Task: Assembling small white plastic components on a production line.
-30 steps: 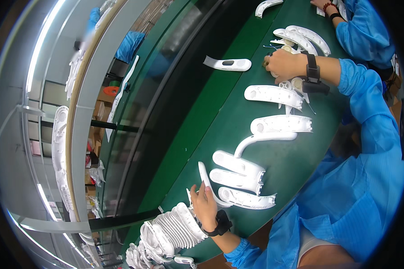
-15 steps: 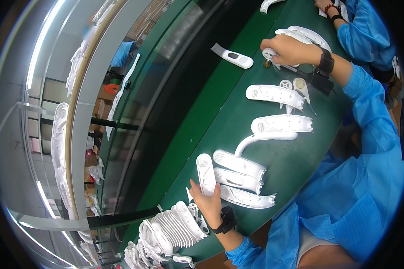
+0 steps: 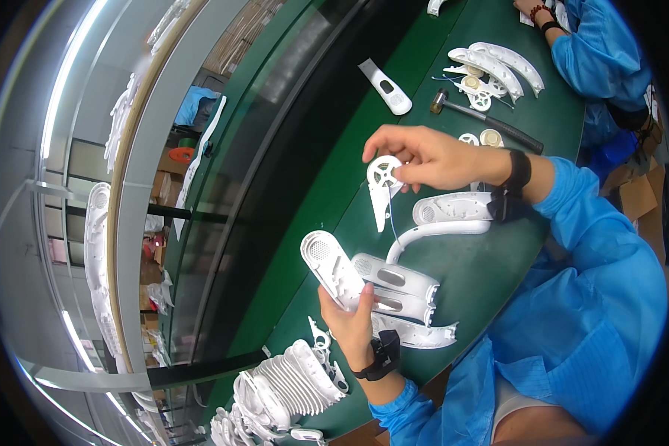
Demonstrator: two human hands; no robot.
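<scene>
My left hand (image 3: 347,327) is closed around the lower end of a white plastic shell (image 3: 325,262), its grille of small holes and its ribbed inside facing up. Between the fingers of my right hand (image 3: 442,154) is a white spoked round part (image 3: 380,192) with a pointed tail and a thin blue wire hanging from it. It is held above the table, up and to the right of the shell, apart from it. Beside my left hand lie several more white shells (image 3: 403,276). A curved white tube-like piece (image 3: 453,227) rests beyond them, under my right forearm's side.
A hammer (image 3: 490,124) with a dark handle lies on the green table (image 3: 483,275) past my right hand. Near it are white shells (image 3: 507,68) and round parts. A tight row of shells (image 3: 305,377) stands at lower left. Another person's arm (image 3: 591,56) reaches in at upper right.
My right hand has come left and nearer from beside the hammer, bringing the spoked round part. My left hand has raised and turned the shell slightly.
</scene>
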